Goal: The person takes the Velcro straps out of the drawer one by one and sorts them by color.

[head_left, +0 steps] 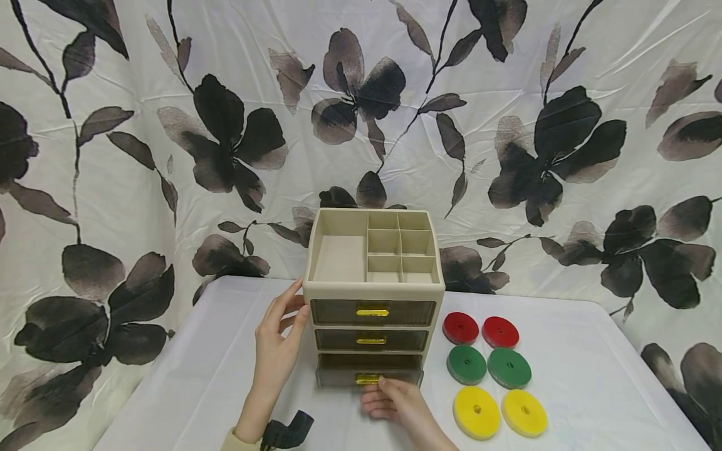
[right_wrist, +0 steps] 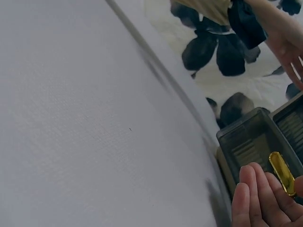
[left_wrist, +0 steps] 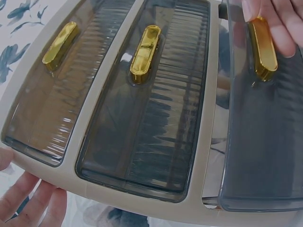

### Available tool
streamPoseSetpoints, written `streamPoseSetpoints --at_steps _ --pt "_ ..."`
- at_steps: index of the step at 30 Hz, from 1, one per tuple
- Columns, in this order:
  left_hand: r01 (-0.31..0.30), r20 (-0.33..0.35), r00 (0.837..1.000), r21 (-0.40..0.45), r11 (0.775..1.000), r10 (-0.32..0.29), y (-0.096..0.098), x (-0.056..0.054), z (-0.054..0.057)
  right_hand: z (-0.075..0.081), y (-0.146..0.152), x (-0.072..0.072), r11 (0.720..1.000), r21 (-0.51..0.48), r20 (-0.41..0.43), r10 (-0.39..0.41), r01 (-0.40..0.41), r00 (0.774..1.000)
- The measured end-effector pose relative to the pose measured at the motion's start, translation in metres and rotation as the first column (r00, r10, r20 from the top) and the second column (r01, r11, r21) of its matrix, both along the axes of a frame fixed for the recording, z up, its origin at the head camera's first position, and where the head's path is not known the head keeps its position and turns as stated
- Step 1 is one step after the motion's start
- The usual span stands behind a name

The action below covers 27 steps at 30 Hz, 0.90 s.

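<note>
A cream desktop drawer organizer (head_left: 373,290) stands on the white table, with an open-topped divided tray above three smoky clear drawers. The bottom drawer (head_left: 337,372) sticks out a little past the front; the upper two sit flush. At its gold handle (left_wrist: 266,49), my right hand (head_left: 399,402) pinches with thumb and fingers, the other fingers extended below, as the right wrist view also shows. My left hand (head_left: 280,335) steadies the organizer's left side, fingers fairly straight and touching near the top edge. In the left wrist view only its fingertips (left_wrist: 34,203) show.
Right of the organizer lie two red discs (head_left: 460,328), two green discs (head_left: 466,364) and two yellow discs (head_left: 476,413), in pairs. A black strap mount (head_left: 287,431) sits on the left wrist. Behind the table (head_left: 586,351) hangs a flower-patterned cloth (head_left: 350,169).
</note>
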<state>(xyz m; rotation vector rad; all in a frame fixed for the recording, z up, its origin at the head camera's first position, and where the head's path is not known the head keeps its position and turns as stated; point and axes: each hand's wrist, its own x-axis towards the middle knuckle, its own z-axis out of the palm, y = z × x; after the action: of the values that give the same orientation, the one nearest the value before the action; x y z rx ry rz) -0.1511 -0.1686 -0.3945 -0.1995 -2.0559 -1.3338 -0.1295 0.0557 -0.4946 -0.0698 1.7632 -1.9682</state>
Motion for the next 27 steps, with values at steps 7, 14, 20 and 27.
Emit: streamPoseSetpoints --at_steps 7,14,20,27 --pt "0.001 -0.006 1.000 0.002 1.000 -0.001 0.001 0.000 0.001 0.000 -0.002 -0.009 1.000 -0.017 -0.012 -0.015 0.015 1.000" --pt "-0.003 -0.010 1.000 -0.003 1.000 0.003 0.000 -0.001 0.000 0.001 -0.004 -0.013 0.999 -0.026 -0.016 -0.029 0.029 0.999" --pt "-0.004 -0.013 1.000 -0.002 1.000 0.004 0.000 0.000 0.001 0.001 -0.004 -0.016 0.999 -0.026 -0.009 -0.034 0.034 0.999" --pt "0.000 -0.018 1.000 0.002 1.000 0.000 0.000 0.000 0.001 0.002 -0.005 -0.018 0.998 -0.041 -0.017 -0.038 0.037 0.999"
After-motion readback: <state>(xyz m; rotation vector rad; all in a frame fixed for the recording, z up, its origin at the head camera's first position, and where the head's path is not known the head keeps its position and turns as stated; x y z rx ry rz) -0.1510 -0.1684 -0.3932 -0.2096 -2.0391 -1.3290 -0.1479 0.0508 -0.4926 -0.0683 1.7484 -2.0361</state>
